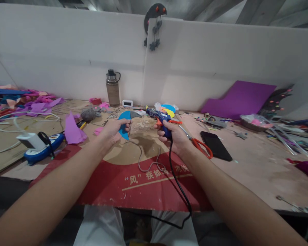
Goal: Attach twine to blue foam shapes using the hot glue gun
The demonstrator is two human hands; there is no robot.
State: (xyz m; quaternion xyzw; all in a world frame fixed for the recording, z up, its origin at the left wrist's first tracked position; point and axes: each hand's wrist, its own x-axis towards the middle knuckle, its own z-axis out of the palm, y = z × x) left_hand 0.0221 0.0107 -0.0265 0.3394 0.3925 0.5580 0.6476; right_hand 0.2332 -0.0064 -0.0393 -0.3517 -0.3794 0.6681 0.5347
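Note:
Between the fingers of my left hand (116,131) is a blue crescent-shaped piece (123,119) with a grey tip, held above the cardboard. A thin grey string (141,164) curls over the red printed cardboard (102,184) below it. My right hand (173,135) is wrapped round the handle of a dark blue glue gun (166,128) with orange parts, its nozzle pointing up and to the left. From its handle a black cord (178,181) hangs over the front edge. The two hands are apart.
Orange-handled scissors (202,148) and a black phone (215,146) lie right of my right hand. A bottle (113,89) and small clock (127,103) stand at the back. A blue power strip (43,149) is at left, a purple sheet (238,99) at back right.

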